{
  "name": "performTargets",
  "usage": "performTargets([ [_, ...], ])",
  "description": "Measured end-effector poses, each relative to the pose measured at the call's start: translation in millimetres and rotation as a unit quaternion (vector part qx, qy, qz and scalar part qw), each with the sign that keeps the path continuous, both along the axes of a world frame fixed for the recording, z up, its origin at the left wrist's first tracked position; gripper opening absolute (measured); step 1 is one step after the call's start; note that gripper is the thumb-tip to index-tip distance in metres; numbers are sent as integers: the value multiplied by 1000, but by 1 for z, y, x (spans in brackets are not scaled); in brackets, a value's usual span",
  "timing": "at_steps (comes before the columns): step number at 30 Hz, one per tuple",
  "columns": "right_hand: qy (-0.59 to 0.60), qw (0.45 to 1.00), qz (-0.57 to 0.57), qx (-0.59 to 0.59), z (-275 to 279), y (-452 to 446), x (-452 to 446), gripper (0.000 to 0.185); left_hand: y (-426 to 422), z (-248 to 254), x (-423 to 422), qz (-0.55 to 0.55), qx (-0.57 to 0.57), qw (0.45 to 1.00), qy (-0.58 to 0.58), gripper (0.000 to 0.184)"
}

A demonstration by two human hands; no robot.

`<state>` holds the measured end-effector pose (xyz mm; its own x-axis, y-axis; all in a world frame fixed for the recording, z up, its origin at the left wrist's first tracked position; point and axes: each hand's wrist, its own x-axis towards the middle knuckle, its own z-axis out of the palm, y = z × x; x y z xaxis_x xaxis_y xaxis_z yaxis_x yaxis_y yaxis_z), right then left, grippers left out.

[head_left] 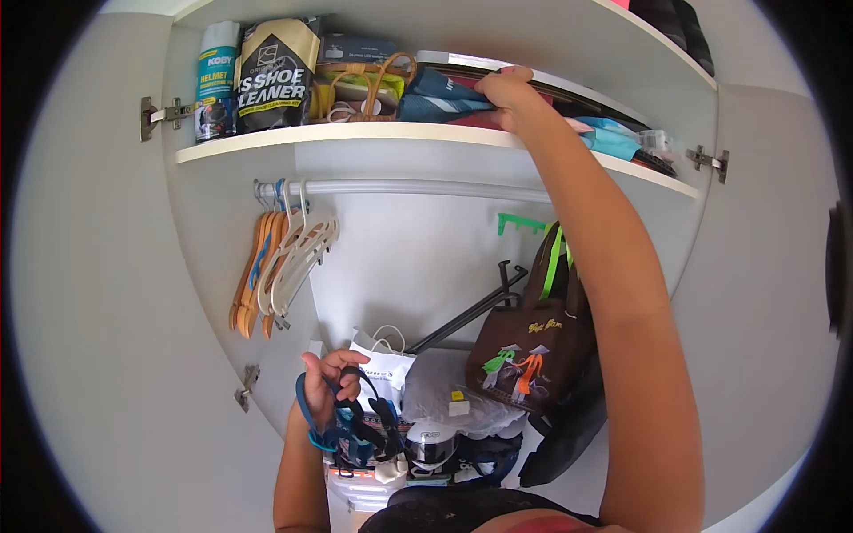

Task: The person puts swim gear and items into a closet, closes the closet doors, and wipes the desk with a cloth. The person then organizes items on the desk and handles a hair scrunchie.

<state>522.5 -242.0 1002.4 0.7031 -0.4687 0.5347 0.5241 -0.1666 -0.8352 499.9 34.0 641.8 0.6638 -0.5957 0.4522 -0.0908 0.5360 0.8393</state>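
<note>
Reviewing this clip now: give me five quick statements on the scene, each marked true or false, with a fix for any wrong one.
1. The left hand holds blue and black straps. True.
2. The right hand is down beside the white helmet. False: it is up at the shelf, by a dark blue item.
3. In the picture, the spray can stands left of the shoe cleaner pouch. True.
4. The brown bag sits on the shelf. False: it is below the shelf.
5. All the hangers are white. False: some are wooden.
</note>
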Motion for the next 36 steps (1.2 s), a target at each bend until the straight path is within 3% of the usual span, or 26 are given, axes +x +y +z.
performTargets([
  [1,0,1000,-1,2,2,-4,-3,64,-1,-1,2,1,2,1000,8,88],
  [2,30,984,-73,-160,3,-9,-8,65,-2,-1,3,-3,8,1000,-3,90],
  [4,77,856,-264,-438,7,-25,-5,74,-4,-6,6,-3,3,1000,6,89],
  [5,79,857,-264,-436,8,-34,-2,74,-4,-9,7,-1,-5,1000,14,89],
  [7,193,734,-352,-547,17,-31,-22,58,-4,-12,8,8,8,1000,1,89],
  [9,247,740,-312,-543,33,-27,-34,61,-3,-15,10,15,23,1000,11,88],
  [11,163,708,-139,-673,39,-33,-43,66,-1,-15,11,19,32,999,12,88],
  [12,166,747,-4,-644,36,-35,-44,67,-1,-16,12,25,37,999,14,88],
  [15,149,725,10,-673,19,-29,-29,68,1,-19,17,29,36,999,13,86],
  [17,136,735,-26,-664,7,-16,-14,63,3,-23,20,27,33,999,17,87],
  [19,120,691,-105,-705,-1,1,-13,58,3,-27,23,27,28,999,21,87],
  [21,71,683,-127,-716,0,-10,17,48,4,-33,25,35,26,998,35,86],
  [23,48,634,-176,-751,7,-12,27,37,7,-35,27,37,27,998,39,86],
  [26,-90,561,-308,-763,26,-38,41,28,10,-36,26,46,28,998,44,85],
  [29,-91,598,-361,-710,28,-40,31,26,10,-36,27,60,26,997,48,84],
  [31,-59,561,-353,-747,12,-30,29,30,8,-37,29,65,23,996,51,83],
  [34,123,614,-242,-741,5,-16,32,42,4,-39,33,55,25,997,51,82],
  [35,122,614,-242,-741,4,-18,31,42,2,-39,34,51,26,997,52,81],
  [36,75,654,-239,-714,2,-20,28,42,-1,-38,34,47,28,997,53,80],
])
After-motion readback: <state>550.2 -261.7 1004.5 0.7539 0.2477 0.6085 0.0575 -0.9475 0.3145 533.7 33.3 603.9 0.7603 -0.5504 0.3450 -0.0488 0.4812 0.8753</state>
